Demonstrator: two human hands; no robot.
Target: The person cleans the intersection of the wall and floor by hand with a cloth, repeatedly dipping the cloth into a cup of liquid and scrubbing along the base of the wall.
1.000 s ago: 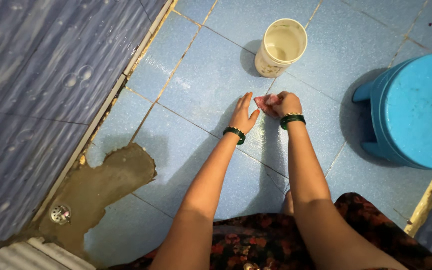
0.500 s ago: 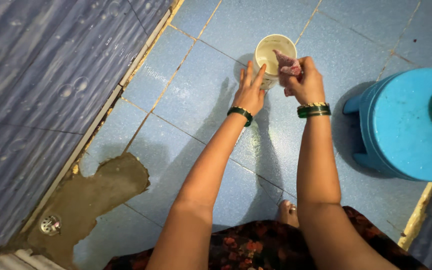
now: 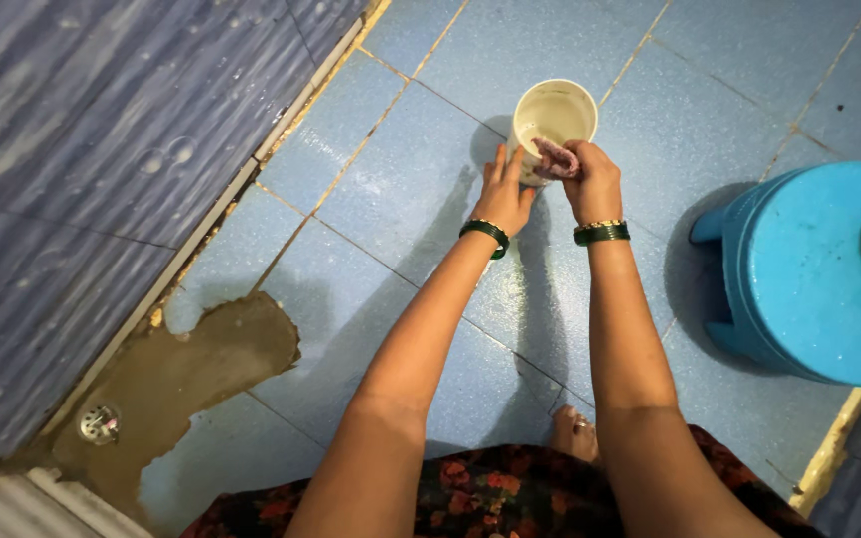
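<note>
While the right hand (image 3: 590,184) holds the pink cloth (image 3: 553,159) at the rim of the cream plastic cup (image 3: 553,118), the sound way to carry on, as I judge it, is to keep the cup steady from the side and dip the cloth straight down rather than drag it across the lip, since the cup stands free on the wet blue tiled floor (image 3: 401,179) and looks light enough to tip. That right hand is closed into a loose fist, fingers curled tight around the bunched cloth, with its knuckles over the near edge of the cup's mouth; part of the cloth hangs just inside the rim. The left hand (image 3: 503,194) is open, fingers straight and slightly spread, their tips resting against the cup's near-left wall or just beside it; whether they press on it I cannot tell, and it grips nothing. Both wrists carry dark green bangles. A blue plastic stool (image 3: 819,269) stands to the right, apart from the cup, and a metal drain (image 3: 99,423) sits in a patch of bare cement at the lower left, near the blue wall tiles (image 3: 82,149).
</note>
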